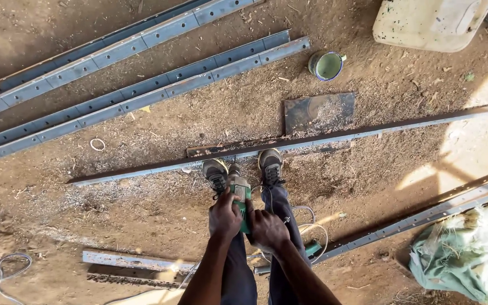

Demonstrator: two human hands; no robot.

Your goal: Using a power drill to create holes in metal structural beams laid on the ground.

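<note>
I stand on dirt ground and look down at my two shoes, which rest against a long steel angle bar (334, 138) that lies across the view. My left hand (225, 217) and my right hand (266, 230) both grip a green angle grinder (240, 191), held between my legs with its head pointing toward the bar just ahead of my shoes. The grinder's disc is mostly hidden behind its body. A white cable (312, 229) trails from it to the right.
Several long perforated steel bars (142, 93) lie at the upper left. A flat steel plate (318, 112) and a green mug (327, 65) sit beyond the bar. A pale plastic container (430, 22) is top right, a green sack (470, 254) lower right, a short bar (131, 261) lower left.
</note>
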